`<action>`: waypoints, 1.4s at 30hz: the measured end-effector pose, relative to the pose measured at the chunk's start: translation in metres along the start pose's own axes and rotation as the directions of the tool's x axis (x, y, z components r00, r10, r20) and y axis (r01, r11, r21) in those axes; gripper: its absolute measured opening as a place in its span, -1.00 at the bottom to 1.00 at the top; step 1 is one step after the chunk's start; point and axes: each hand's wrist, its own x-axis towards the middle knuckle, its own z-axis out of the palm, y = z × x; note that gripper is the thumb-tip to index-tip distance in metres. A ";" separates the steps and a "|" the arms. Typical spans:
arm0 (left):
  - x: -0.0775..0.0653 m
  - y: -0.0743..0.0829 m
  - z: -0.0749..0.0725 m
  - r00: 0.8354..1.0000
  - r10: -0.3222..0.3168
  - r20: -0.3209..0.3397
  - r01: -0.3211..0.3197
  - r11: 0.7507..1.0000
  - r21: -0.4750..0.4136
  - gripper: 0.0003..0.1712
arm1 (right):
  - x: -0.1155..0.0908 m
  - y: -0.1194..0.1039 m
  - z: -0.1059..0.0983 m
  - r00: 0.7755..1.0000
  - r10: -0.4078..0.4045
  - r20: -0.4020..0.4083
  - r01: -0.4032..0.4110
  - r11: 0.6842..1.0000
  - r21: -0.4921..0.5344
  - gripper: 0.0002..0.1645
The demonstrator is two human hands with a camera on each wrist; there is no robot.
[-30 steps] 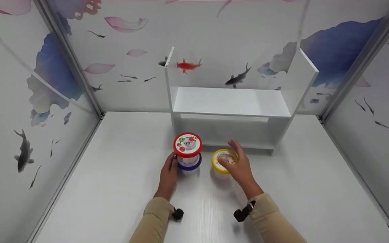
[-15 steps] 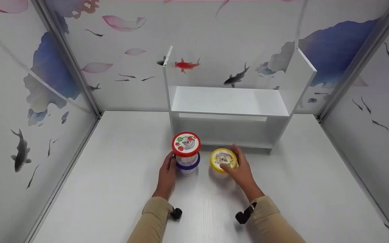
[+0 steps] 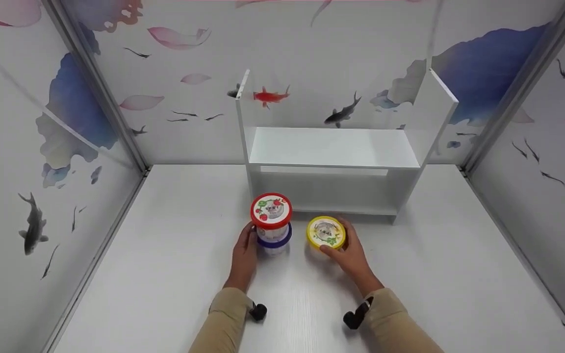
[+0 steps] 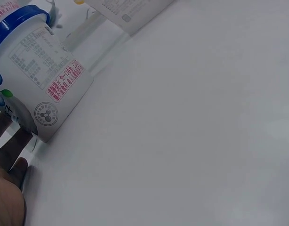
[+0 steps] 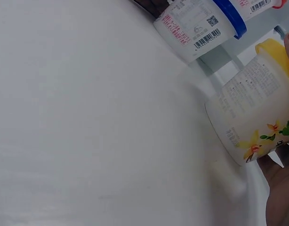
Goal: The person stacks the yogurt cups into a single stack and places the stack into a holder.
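Two round white tubs stand stacked in the middle of the table in the head view: a red-lidded tub (image 3: 271, 210) with strawberries on its lid, above a blue-lidded tub (image 4: 43, 80). My left hand (image 3: 242, 255) is at the stack's left side; in the left wrist view its outstretched fingertips touch the blue-lidded tub low on its wall. To the right is a yellow-lidded tub (image 3: 326, 232), printed with yellow flowers in the right wrist view. My right hand (image 3: 355, 255) grips it from the right, thumb at the lid's near edge and fingers round the far side, partly hidden.
Just behind the tubs stands a white two-level shelf unit (image 3: 334, 147) with tall side panels. The white table (image 3: 165, 245) is enclosed by printed walls (image 3: 189, 127) at the back and both sides.
My right hand has come down from above the yellow-lidded tub and closed round it. The tub's lid print has turned a little. My left hand stays by the stack.
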 end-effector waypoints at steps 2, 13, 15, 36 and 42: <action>0.002 0.001 0.000 1.000 0.003 0.001 -0.003 1.000 0.000 -0.28 | 0.001 0.001 0.001 1.000 0.006 -0.008 -0.006 1.000 -0.001 0.26; 0.004 -0.001 0.000 1.000 0.008 -0.010 -0.008 1.000 -0.005 -0.24 | 0.002 0.006 0.003 0.999 0.017 -0.031 -0.017 1.000 0.011 0.19; 0.004 -0.002 0.000 1.000 0.019 -0.015 -0.018 1.000 0.003 -0.23 | 0.002 0.006 0.002 1.000 0.009 -0.030 -0.009 1.000 0.014 0.18; -0.005 -0.009 0.001 1.000 -0.002 -0.019 0.002 1.000 0.015 -0.04 | 0.000 -0.002 -0.003 0.999 0.011 -0.047 -0.013 1.000 -0.029 0.18; 0.000 -0.002 0.000 1.000 0.005 -0.012 -0.005 1.000 0.026 -0.02 | 0.008 -0.015 -0.003 0.998 0.011 -0.059 -0.014 0.999 -0.047 0.18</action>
